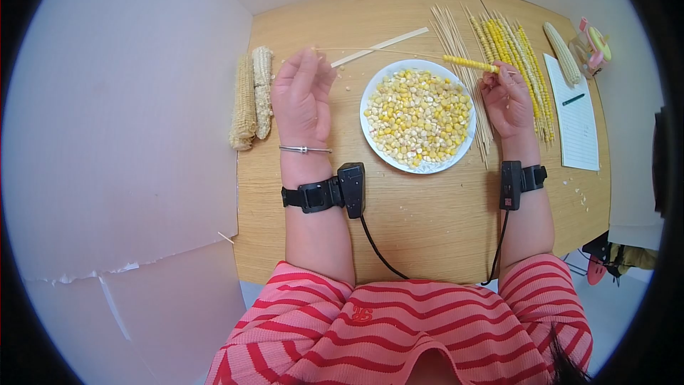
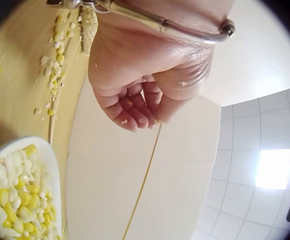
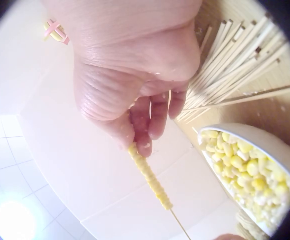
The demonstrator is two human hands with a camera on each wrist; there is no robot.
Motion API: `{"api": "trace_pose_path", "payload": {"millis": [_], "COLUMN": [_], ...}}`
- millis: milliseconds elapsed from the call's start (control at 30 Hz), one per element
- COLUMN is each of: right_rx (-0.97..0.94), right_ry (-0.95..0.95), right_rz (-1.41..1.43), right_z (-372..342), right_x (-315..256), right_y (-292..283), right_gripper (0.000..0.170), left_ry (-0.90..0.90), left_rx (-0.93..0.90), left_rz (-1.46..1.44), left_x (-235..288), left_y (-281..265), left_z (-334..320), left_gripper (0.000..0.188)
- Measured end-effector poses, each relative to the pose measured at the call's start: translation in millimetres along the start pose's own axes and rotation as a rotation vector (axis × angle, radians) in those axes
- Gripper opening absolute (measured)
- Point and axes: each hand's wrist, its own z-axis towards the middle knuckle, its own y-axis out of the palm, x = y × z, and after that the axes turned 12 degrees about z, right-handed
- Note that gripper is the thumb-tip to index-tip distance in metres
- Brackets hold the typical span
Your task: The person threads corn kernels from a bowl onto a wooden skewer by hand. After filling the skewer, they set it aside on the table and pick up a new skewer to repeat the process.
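Note:
A thin wooden skewer stretches between both hands above the far rim of a white plate. Yellow corn kernels are threaded in a tight row along its right end. My right hand pinches that end between thumb and fingertips, the other fingers loosely bent. At the bare left end, my left hand pinches a small pale corn kernel at the tip, mostly hidden by thumb and finger. Loose yellow and white corn kernels fill the plate. Small corn bits stick to both hands.
Stripped cobs lie at the left wall. Bare skewers and several kernel-threaded skewers lie right of the plate. Beyond are a pale cob, a notepad with a pen, and a jar. A flat strip lies behind.

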Motion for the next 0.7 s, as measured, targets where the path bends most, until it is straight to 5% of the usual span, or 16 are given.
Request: {"api": "trace_pose_path", "payload": {"millis": [700], "right_rx": [0.0], "right_ry": [-0.016], "right_rz": [0.029], "right_z": [-0.2], "right_x": [0.4], "right_y": [0.3], "right_gripper": [0.018], "left_ry": [0.045], "left_rx": [0.046], "left_rz": [0.046], "left_x": [6.2], "left_y": [7.5], "left_z": [-3.2], "left_gripper": [0.019]}}
